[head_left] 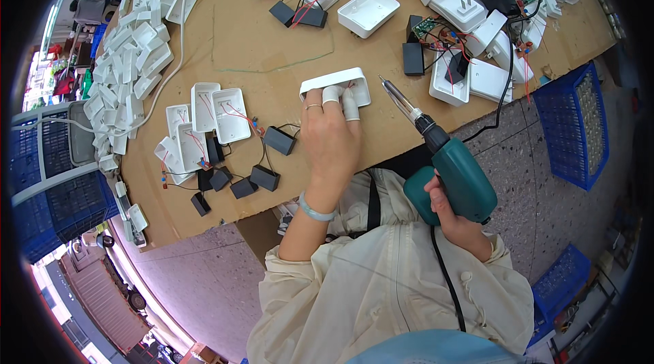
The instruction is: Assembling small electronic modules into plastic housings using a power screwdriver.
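My left hand (330, 133) is at the middle of the table, its fingers bent into a white plastic case half (315, 82) and gripping it. White covers wrap some of its fingertips. A short red wire shows inside the case; the rest of the inside is hidden by my fingers. Off the table's front edge, my right hand (455, 217) is closed round a green pistol-shaped power tool (466, 177) with a black collar and a slim pointed metal tip. The tip points up and left, just right of the case and apart from it. A black cord hangs from the tool.
To the left lie case halves (231, 114) with red wires and black boxes (264, 177). A heap of white casings (129, 64) lines the far left. Wired circuit boards (424, 27) and plug cases (458, 9) crowd the far right. A blue crate (571, 129) stands beside the table.
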{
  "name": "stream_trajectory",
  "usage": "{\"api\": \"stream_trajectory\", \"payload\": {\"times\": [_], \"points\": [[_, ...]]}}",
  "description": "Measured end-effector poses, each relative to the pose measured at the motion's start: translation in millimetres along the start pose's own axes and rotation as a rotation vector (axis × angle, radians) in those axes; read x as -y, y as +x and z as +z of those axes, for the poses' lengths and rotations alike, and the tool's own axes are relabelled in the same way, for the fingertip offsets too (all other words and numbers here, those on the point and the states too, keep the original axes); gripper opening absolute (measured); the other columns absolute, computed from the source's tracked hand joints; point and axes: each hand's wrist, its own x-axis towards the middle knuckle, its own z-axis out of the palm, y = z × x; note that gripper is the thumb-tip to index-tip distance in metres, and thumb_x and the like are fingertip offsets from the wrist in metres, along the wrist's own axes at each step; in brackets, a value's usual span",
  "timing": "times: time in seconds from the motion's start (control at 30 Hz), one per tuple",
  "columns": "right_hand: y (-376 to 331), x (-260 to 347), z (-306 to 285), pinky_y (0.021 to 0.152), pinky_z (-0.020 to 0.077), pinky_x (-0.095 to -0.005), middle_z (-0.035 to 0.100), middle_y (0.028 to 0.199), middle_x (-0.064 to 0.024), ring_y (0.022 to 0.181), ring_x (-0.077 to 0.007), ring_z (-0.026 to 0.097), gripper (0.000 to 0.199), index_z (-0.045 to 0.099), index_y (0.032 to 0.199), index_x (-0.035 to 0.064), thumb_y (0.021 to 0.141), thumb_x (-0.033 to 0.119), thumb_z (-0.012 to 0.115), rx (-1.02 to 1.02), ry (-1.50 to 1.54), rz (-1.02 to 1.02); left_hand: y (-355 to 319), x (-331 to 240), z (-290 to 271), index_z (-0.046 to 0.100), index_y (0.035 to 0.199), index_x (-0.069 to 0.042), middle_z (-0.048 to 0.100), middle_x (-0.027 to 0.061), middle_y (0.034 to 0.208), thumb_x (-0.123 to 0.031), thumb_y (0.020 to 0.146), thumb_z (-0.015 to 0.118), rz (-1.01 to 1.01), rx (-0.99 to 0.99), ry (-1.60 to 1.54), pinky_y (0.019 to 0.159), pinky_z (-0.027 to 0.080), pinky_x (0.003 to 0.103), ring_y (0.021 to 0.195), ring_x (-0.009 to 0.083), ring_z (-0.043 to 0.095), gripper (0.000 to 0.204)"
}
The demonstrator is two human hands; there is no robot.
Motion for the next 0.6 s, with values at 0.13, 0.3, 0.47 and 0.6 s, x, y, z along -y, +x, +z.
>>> {"api": "stream_trajectory", "payload": {"times": [0.13,0.3,0.47,0.6], "points": [[0.8,-0.9,-0.5,0.065,0.0535,-0.028,0.07,0.088,-0.0064,0.073,-0.0146,0.068,0.014,0.069,0.1,0.0017,0.091,0.009,0.076,0.009,-0.008,-0.035,0.1,-0.7,-1.5,0.066,0.102,0.004,0.062,0.0204,0.103,-0.008,0.09,0.07,0.002,0.005,0.013,0.078,0.053,0.046,0.092,0.039,0.063,0.017],[0.3,-2.3,-1.0,0.065,0.0543,-0.0272,0.071,0.088,-0.0078,0.072,-0.0148,0.069,0.021,0.066,0.106,-0.0003,0.091,0.009,0.077,0.032,0.0,-0.012,-2.4,-0.7,-0.8,0.068,0.102,0.005,0.063,0.0187,0.104,-0.008,0.089,0.07,0.035,0.0,0.046,0.078,0.053,0.046,0.093,0.0379,0.063,0.019],[13.0,15.1,6.1,0.065,0.0539,-0.0269,0.071,0.087,-0.0101,0.072,-0.0153,0.069,0.028,0.064,0.111,-0.002,0.089,0.007,0.079,0.096,-0.142,-0.207,-0.6,-1.6,-1.5,0.068,0.092,0.001,0.064,0.0134,0.092,-0.005,0.085,0.072,0.131,-0.11,0.111,0.066,0.052,0.04,0.079,0.0304,0.064,0.011],[13.6,7.7,12.3,0.064,0.0527,-0.0272,0.07,0.086,-0.0114,0.071,-0.0167,0.069,0.029,0.063,0.111,-0.0022,0.089,0.006,0.079,0.085,-0.175,-0.183,-1.0,-0.9,0.4,0.069,0.093,0.001,0.064,0.0128,0.092,-0.004,0.083,0.072,0.131,-0.117,0.109,0.066,0.052,0.04,0.08,0.0307,0.064,0.012]]}}
